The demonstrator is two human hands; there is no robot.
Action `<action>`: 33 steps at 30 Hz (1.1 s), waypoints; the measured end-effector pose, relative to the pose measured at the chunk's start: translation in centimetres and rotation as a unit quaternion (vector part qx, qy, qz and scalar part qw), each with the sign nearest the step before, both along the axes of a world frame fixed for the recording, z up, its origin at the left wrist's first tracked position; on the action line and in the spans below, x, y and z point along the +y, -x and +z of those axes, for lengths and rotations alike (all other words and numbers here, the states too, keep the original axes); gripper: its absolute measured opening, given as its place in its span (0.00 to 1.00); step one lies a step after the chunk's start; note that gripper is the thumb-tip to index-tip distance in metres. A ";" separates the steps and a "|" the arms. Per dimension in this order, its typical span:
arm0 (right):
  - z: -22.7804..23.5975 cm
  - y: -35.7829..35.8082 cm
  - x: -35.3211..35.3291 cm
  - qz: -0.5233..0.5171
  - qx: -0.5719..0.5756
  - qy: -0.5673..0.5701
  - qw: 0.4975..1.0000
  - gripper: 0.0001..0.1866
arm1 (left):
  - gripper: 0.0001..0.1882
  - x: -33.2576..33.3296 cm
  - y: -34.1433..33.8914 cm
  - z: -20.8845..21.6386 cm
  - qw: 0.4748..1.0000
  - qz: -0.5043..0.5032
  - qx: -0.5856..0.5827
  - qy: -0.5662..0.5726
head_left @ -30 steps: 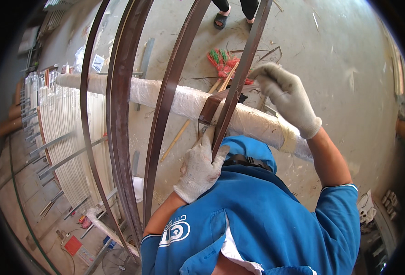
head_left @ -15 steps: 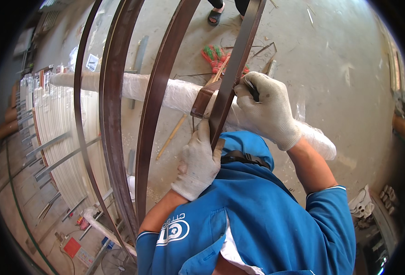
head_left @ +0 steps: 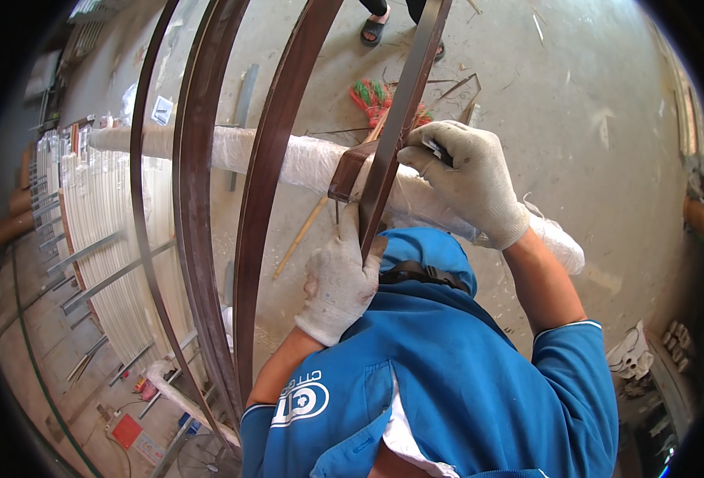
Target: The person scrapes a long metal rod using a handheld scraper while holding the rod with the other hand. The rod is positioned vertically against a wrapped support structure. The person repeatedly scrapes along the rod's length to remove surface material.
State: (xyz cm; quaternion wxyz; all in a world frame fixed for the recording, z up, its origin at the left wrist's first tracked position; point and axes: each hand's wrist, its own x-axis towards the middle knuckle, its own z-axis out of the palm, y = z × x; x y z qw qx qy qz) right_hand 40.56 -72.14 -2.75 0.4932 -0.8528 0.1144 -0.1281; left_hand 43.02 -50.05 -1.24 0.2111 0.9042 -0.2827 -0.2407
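Observation:
My left hand (head_left: 338,280), in a whitish work glove, is closed around the near end of a dark brown profile strip (head_left: 397,131), which slants up and away from me. My right hand (head_left: 470,177), gloved alike, is at the strip's right edge with its fingers pinched around a small dark tool (head_left: 440,151). A bit of silvery metal shows on the tool, but its kind is unclear. Just left of the strip, a short brown box-shaped piece (head_left: 350,171) sits on a plastic-wrapped beam (head_left: 300,165) that runs across under the strip.
Several long brown profiles (head_left: 276,131) stretch past on my left. Beyond them, white strips (head_left: 105,247) lie on metal bars. A red and green broom (head_left: 373,97) is on the floor ahead, near a person's sandalled foot (head_left: 373,30). A fan (head_left: 201,456) stands at lower left.
The strip's upper part has shifted a little left and rolled, showing more of its right side. My right hand has moved slightly left and up, still pinching the tool.

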 end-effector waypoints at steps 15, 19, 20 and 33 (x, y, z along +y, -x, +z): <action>0.0 -0.5 1.1 -0.020 -0.013 0.104 0.994 0.11 | 0.23 -0.3 0.1 0.3 0.997 0.065 0.045 0.021; 0.2 -0.1 0.8 -0.012 0.001 0.135 0.991 0.11 | 0.23 -0.2 0.1 0.1 0.998 0.048 0.030 0.011; 0.2 -0.1 1.0 -0.014 -0.002 0.158 0.987 0.11 | 0.23 -0.2 0.1 0.1 0.999 0.043 0.024 0.015; -0.8 -0.6 -0.3 -0.082 -0.029 -0.083 0.993 0.11 | 0.24 0.1 0.2 -0.6 0.997 0.060 0.028 0.041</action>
